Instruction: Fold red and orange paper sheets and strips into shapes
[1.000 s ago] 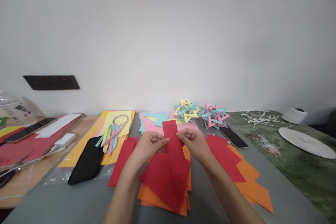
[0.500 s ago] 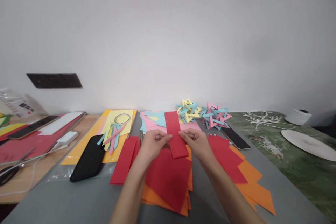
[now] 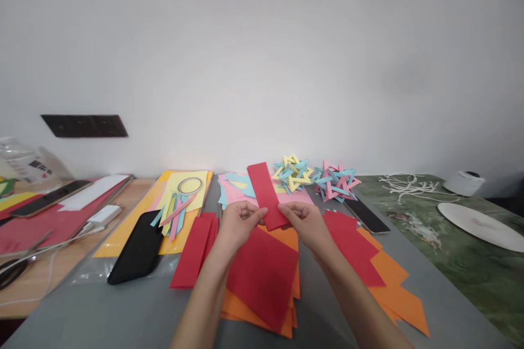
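Note:
A folded strip of red paper [image 3: 264, 193] is held up between both hands, its top leaning left. My left hand [image 3: 245, 221] pinches the strip's left edge low down between thumb and fingers. On the other side, my right hand [image 3: 301, 221] grips the lower right edge the same way. Beneath them lies a red sheet [image 3: 264, 272] on top of a stack of orange paper [image 3: 241, 311]. Folded red strips [image 3: 192, 253] rest beside my left forearm. More red paper pieces [image 3: 354, 251] lie to the right, over orange pieces [image 3: 397, 283].
Behind the hands stand two paper star ornaments, one yellow and blue [image 3: 292, 172], one pink and blue [image 3: 335, 180]. A black phone case [image 3: 137, 248] and paper strips [image 3: 176, 215] lie left. A phone [image 3: 367, 215] lies right. Scissors [image 3: 16, 270] and a white cable are at far left.
The red strip has moved up and tilted, its top swinging left and its lower end rising into the fingers. Both hands stay in nearly the same place.

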`<move>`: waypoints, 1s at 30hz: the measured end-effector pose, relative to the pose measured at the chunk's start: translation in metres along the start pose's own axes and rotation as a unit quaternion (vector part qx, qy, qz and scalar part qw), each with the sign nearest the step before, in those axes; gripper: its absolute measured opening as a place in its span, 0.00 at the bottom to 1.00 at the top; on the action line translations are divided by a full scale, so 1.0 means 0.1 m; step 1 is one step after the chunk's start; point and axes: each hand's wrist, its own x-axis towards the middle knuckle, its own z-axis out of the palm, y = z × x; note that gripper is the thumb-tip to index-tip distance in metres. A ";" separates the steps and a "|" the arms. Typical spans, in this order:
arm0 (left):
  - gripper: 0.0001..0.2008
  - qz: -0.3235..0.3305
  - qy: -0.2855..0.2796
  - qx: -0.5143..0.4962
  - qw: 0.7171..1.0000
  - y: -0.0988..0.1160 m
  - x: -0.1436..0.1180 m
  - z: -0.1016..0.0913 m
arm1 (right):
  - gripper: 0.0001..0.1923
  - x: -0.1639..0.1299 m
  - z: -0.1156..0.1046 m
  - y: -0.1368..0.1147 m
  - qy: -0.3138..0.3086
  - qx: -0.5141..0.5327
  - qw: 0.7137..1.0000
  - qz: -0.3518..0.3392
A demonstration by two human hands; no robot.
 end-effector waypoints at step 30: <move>0.12 -0.037 -0.028 0.104 0.994 0.04 -0.10 -0.40 | 0.23 -0.02 0.01 -0.01 -0.046 -0.039 0.998 0.015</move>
